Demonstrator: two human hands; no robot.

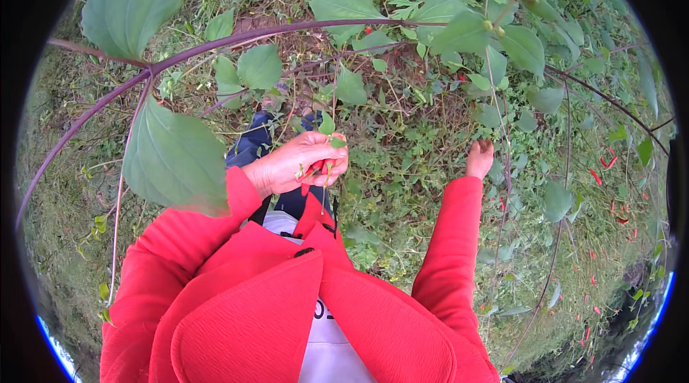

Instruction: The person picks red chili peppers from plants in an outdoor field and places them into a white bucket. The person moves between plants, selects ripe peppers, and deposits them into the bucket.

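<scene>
Several red chili peppers (323,165) are gathered in my left hand (301,161), in front of my body. A thin green stem with small leaves (327,123) rises at its fingertips; whether the hand grips it too is unclear. My right hand (479,158) reaches out to the right, low beside green foliage (498,154). Its fingers look curled and foreshortened, so I cannot see whether anything is between them.
A purple-brown branch (237,37) with broad leaves (172,157) arches across the view close to the camera. Thin stems (560,221) hang at the right. More red chili peppers (595,177) dot the plants there. Weeds and grass (398,178) cover the ground.
</scene>
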